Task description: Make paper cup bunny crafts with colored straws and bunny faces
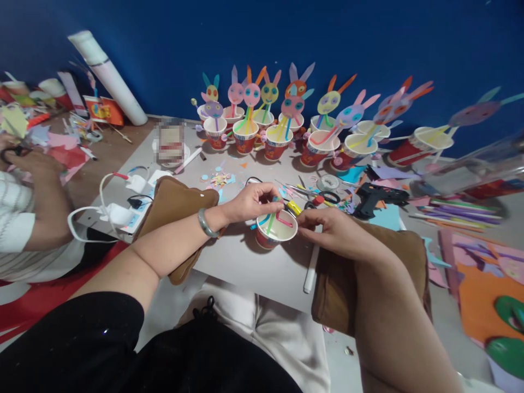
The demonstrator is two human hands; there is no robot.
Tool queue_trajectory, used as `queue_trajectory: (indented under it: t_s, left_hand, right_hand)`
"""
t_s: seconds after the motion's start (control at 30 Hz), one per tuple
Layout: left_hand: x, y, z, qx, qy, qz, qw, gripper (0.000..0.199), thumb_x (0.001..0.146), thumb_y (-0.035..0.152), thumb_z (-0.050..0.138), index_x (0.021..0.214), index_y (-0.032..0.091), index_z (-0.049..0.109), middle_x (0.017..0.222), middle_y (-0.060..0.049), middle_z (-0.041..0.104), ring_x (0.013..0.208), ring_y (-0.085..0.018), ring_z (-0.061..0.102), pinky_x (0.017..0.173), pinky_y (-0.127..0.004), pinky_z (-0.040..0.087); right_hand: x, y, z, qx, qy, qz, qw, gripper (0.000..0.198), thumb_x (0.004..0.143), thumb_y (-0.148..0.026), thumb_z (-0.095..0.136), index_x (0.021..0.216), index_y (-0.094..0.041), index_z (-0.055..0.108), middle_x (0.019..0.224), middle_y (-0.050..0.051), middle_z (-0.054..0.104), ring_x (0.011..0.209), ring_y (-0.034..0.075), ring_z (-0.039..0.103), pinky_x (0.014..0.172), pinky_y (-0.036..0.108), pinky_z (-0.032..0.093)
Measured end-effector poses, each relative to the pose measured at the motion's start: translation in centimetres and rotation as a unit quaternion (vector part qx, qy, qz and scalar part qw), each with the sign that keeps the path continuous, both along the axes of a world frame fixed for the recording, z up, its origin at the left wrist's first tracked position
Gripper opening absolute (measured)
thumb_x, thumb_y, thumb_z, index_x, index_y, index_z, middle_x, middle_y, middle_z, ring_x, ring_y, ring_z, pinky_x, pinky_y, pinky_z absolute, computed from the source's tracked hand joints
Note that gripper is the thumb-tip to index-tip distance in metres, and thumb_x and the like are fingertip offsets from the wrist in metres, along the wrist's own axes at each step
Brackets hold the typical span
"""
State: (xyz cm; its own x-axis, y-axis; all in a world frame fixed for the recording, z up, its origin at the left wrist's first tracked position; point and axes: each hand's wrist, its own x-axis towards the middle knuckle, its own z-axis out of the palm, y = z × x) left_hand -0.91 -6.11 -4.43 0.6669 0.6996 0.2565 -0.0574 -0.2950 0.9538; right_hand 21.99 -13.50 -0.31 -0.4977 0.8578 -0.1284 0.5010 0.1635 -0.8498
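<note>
A red and white paper cup (270, 240) stands in front of me, with bent straws inside. A green straw (271, 224) rises from it, a pink straw (284, 219) lies near the right inner wall, and a blue straw (254, 226) pokes out on the left. My left hand (257, 201), a bracelet on its wrist, pinches the top of the green straw above the cup. At the cup's right side, my right hand (329, 226) has its thumb and fingers closed; its fingertips hide whatever they grip.
Behind stand several cups with paper rabbit heads (292, 106). A black glue gun (379, 196), scissors (327, 196) and paper scraps lie beyond my hands. Brown cushions (372, 273) flank the cup; a white marker (311, 270) lies right. Another person's hand (45, 164) holds scissors at left.
</note>
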Motion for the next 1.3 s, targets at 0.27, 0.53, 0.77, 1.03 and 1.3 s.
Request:
queue_trajectory:
  t_s: [0.27, 0.53, 0.77, 1.03, 1.3]
  left_hand:
    - [-0.04, 0.09, -0.14, -0.079, -0.038, -0.063, 0.994, 0.043, 0.081, 0.049, 0.081, 0.079, 0.014, 0.055, 0.090, -0.007, 0.070, 0.083, -0.012, 0.065, 0.077, -0.027, 0.050]
    - [-0.11, 0.27, 0.29, -0.102, -0.044, -0.078, 0.991, 0.042, 0.079, 0.046, 0.084, 0.078, 0.014, 0.056, 0.084, -0.003, 0.066, 0.078, -0.009, 0.061, 0.076, -0.026, 0.050]
    - [-0.18, 0.21, 0.46, -0.121, -0.051, -0.073, 0.989, 0.045, 0.074, 0.048, 0.087, 0.082, 0.014, 0.058, 0.085, -0.003, 0.066, 0.080, -0.011, 0.064, 0.079, -0.028, 0.051]
    - [-0.19, 0.53, 0.21, -0.111, -0.047, -0.080, 0.989, 0.047, 0.071, 0.045, 0.090, 0.085, 0.016, 0.055, 0.086, -0.002, 0.065, 0.080, -0.010, 0.062, 0.075, -0.026, 0.049]
    - [-0.24, 0.82, 0.00, -0.067, -0.019, -0.070, 0.995, 0.036, 0.072, 0.032, 0.086, 0.082, 0.017, 0.054, 0.090, -0.003, 0.063, 0.085, -0.012, 0.060, 0.078, -0.027, 0.045]
  right_hand:
    - [-0.15, -0.01, -0.18, -0.002, -0.002, 0.001, 1.000, 0.030, 0.087, -0.049, 0.067, 0.076, -0.020, 0.068, 0.064, 0.001, 0.068, 0.058, 0.014, 0.059, 0.056, 0.025, 0.045]
    - [-0.54, -0.07, -0.25, -0.060, 0.049, -0.023, 0.997, 0.029, 0.081, -0.046, 0.074, 0.079, -0.022, 0.058, 0.063, 0.000, 0.067, 0.056, 0.014, 0.062, 0.052, 0.024, 0.045]
    - [-0.62, -0.16, -0.18, -0.065, 0.044, -0.023, 0.997, 0.032, 0.082, -0.047, 0.073, 0.089, -0.023, 0.053, 0.065, 0.000, 0.069, 0.057, 0.014, 0.063, 0.052, 0.023, 0.045]
    - [-0.57, -0.30, -0.48, -0.041, 0.060, -0.015, 0.997, 0.035, 0.086, -0.046, 0.072, 0.101, -0.025, 0.048, 0.070, -0.002, 0.071, 0.060, 0.014, 0.065, 0.052, 0.022, 0.042]
    - [-0.55, -0.10, -0.70, 0.015, 0.045, 0.031, 0.998, 0.022, 0.093, -0.042, 0.065, 0.099, -0.021, 0.066, 0.073, 0.002, 0.071, 0.064, 0.014, 0.064, 0.062, 0.025, 0.048]
